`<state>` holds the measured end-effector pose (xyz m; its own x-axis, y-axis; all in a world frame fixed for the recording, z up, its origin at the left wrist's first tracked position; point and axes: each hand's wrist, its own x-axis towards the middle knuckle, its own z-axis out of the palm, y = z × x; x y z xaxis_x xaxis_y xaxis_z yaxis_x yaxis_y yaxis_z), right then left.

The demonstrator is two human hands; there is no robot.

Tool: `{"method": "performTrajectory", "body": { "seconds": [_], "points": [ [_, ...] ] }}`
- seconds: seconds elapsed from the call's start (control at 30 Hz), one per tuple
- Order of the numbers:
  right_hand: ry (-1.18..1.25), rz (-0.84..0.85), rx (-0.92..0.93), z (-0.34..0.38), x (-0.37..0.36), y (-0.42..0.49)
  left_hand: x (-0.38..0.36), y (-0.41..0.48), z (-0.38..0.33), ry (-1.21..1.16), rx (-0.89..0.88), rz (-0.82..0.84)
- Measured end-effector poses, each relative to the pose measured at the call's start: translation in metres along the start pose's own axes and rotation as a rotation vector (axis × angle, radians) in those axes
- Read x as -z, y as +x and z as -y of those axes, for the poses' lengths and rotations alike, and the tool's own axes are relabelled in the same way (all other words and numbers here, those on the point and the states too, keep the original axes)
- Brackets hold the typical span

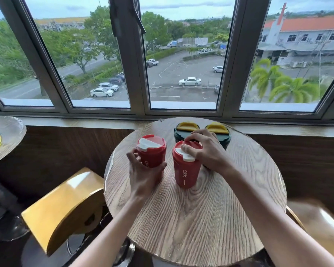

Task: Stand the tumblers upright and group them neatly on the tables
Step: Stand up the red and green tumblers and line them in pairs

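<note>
Two bare forearms, no sleeves visible. Left hand point(143, 174) and right hand point(206, 149) bare. Slim wrists, short nails.

two red tumblers point(185, 168), two green tumblers point(219, 132), two round tables point(201, 209), two hands point(143, 174)

Two red tumblers point(185, 170) carry white flaps; two dark green tumblers point(223, 138) yellow ones; the worktop point(210, 218) shows wood grain.

On the round wooden table point(201, 209), 2 red tumblers stand upright: the left red tumbler point(151, 151) near its left edge, the right red tumbler point(185, 168) central. 2 green, yellow-lidded tumblers point(185, 130) stand at its far edge.
</note>
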<state>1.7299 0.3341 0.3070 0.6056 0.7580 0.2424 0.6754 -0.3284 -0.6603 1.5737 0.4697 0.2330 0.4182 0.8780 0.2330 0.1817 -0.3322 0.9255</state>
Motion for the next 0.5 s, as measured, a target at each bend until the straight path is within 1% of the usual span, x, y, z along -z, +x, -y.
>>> {"method": "performTrajectory", "body": {
  "seconds": [0.17, 0.23, 0.37, 0.43, 0.5],
  "points": [
    [0.067, -0.026, -0.028, 0.0, -0.003, -0.004, 0.001, -0.008, -0.002, 0.026, -0.039, 0.002],
    [0.108, -0.075, -0.036, 0.0, -0.006, -0.007, 0.0, -0.007, -0.003, 0.044, -0.036, 0.021],
    [0.277, -0.236, -0.07, -0.004, -0.02, -0.027, 0.001, -0.007, 0.003, 0.027, -0.005, 0.078],
    [0.381, -0.276, -0.107, -0.009, -0.034, -0.043, 0.002, -0.007, 0.006, 0.012, 0.012, 0.095],
    [0.45, -0.278, -0.116, -0.014, -0.048, -0.056, 0.003, -0.008, 0.007, 0.011, 0.024, 0.104]
  ]
}}
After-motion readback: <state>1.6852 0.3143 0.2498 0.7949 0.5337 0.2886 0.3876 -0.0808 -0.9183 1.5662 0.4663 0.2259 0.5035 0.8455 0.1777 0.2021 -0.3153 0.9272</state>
